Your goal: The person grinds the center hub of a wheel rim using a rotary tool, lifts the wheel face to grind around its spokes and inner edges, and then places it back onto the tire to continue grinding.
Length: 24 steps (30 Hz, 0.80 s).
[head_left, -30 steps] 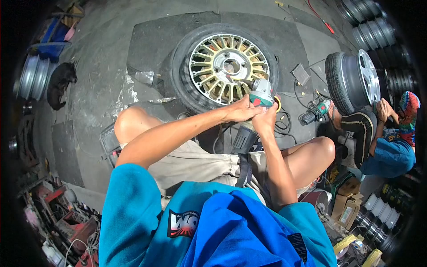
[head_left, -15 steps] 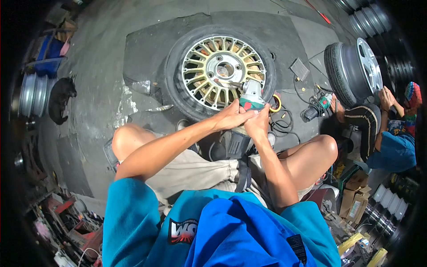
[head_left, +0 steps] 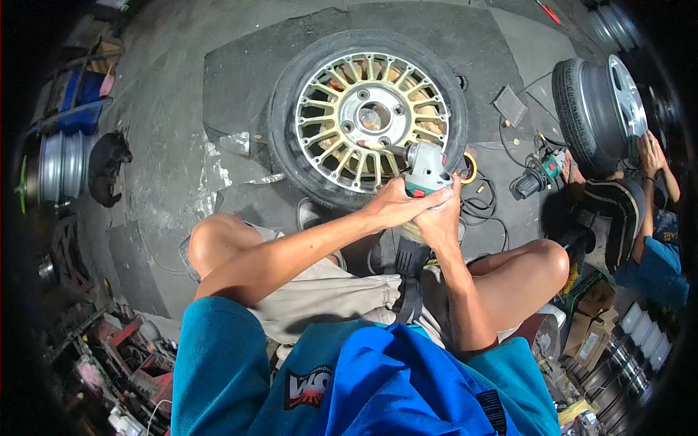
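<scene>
Both my hands are wrapped around an angle grinder [head_left: 427, 168] with a green and grey body, its black rear part pointing back between my knees. My left hand [head_left: 392, 206] grips its left side, and my right hand [head_left: 439, 216] closes around it from the right, the two hands touching. A thin shaft with a reddish-brown tip [head_left: 371, 144] points left from the grinder's head, over the spokes of a wheel. This wheel has a pale gold and silver multi-spoke rim [head_left: 366, 112] inside a black tire [head_left: 285, 116] and lies flat on the floor. Whether the tip touches the spokes I cannot tell.
To the right, another person's hand [head_left: 652, 152] rests by an upright tire [head_left: 574, 109] with a silver rim. A second green power tool [head_left: 534, 178] and cables [head_left: 483, 211] lie between us. A black animal [head_left: 109, 167] lies at left. Rims and boxes [head_left: 589, 334] stand around.
The view has shifted slightly, so most things sit a little farther right. My hands and the grinder appear lower and more to the right; my grip is the same.
</scene>
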{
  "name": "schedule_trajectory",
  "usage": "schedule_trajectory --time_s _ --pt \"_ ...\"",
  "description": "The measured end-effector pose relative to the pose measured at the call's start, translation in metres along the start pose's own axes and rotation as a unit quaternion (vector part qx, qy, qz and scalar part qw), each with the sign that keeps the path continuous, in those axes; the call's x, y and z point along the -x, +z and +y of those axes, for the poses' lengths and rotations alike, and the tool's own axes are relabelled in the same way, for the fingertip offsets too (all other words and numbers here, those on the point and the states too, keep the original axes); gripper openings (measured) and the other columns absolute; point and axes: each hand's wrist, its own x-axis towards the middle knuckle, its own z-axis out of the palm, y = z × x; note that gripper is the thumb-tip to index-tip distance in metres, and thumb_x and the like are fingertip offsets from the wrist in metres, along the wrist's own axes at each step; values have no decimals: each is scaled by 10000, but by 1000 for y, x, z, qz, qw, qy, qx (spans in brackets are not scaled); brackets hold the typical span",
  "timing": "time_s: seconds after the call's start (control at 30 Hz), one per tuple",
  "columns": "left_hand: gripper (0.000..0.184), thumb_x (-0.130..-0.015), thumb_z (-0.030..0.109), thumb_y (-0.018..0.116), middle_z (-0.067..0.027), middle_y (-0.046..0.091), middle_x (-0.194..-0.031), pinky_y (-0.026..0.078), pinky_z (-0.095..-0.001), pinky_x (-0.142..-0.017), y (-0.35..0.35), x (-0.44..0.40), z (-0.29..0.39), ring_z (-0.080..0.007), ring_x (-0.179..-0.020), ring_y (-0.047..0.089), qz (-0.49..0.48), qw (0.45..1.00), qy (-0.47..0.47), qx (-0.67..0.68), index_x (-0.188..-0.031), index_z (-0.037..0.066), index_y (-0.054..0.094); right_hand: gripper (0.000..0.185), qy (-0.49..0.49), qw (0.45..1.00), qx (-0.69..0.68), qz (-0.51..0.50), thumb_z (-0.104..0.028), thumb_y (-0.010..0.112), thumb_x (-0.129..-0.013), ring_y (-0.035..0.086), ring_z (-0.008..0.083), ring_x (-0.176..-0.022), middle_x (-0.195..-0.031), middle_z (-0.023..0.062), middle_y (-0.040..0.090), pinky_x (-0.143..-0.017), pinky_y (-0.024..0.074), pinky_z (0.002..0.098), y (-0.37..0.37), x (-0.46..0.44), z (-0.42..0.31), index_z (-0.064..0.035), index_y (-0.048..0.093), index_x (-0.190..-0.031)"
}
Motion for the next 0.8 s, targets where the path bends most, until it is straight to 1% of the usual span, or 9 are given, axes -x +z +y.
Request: schedule_trajectory --time_s 0.17,0.23,0.3,0.37,0.43,0.53,0.67,0.73,0.8 --pt "617 -917 492 793 -96 741 -1189 531 -328 -975 1 0 -7 -163 -1092 682 43 999 19 18 -1299 19 687 773 24 997 -77 -17 -104 858 -724 692 283 -1020 -1126 206 682 -904 550 412 12 0 -3 -6 414 -1350" --pt "627 -871 520 824 -93 770 -1114 553 -338 -931 -1 3 -8 -168 -1018 715 92 995 33 12 -1241 26 717 789 43 995 -84 -17 -138 868 -724 699 307 -1039 -1143 228 683 -908 550 428 18 -2 -4 -3 409 -1352" --pt "609 -877 510 822 -86 772 -1108 555 -328 -909 -4 4 -8 -154 -1002 711 96 995 37 17 -1236 27 722 801 52 996 -72 -18 -163 875 -724 701 329 -1042 -1139 242 680 -905 550 440 22 -5 -6 5 405 -1350" --pt "542 -951 451 775 -79 756 -1154 538 -302 -938 -8 13 9 -132 -1045 688 81 997 2 1 -1261 10 715 828 68 996 -47 -25 -213 889 -722 706 375 -1047 -1131 271 675 -900 550 465 24 -5 -9 22 397 -1346" --pt "515 -952 435 780 -69 759 -1139 541 -296 -921 -13 10 5 -125 -1036 686 72 997 -14 16 -1252 20 725 832 72 995 -60 -28 -208 883 -734 707 374 -1046 -1127 278 672 -896 549 468 26 -5 -17 34 379 -1351" --pt "516 -926 489 780 -81 782 -1038 557 -310 -839 -17 4 -8 -122 -936 707 103 994 14 34 -1154 26 770 789 52 997 -60 -16 -166 851 -766 705 369 -1039 -1122 273 672 -901 543 460 31 -5 -21 31 368 -1357" --pt "568 -889 533 800 -91 783 -1041 558 -323 -854 -10 7 -10 -147 -942 716 114 993 4 15 -1145 27 770 747 51 995 -84 -15 -144 833 -778 699 370 -1041 -1119 265 670 -912 538 457 27 3 -16 24 378 -1347" --pt "525 -944 424 789 -70 757 -1161 545 -302 -934 -2 8 -8 -129 -1035 691 101 995 -12 -19 -1265 16 712 725 42 997 -67 -4 -130 817 -787 692 377 -1048 -1118 264 666 -919 532 463 18 8 -18 21 384 -1348" --pt "528 -941 417 792 -72 755 -1166 545 -304 -935 -1 3 -10 -130 -1038 690 86 996 7 -22 -1269 13 708 725 28 998 -50 5 -131 813 -790 690 384 -1049 -1117 266 665 -917 530 468 19 7 -8 21 383 -1354"
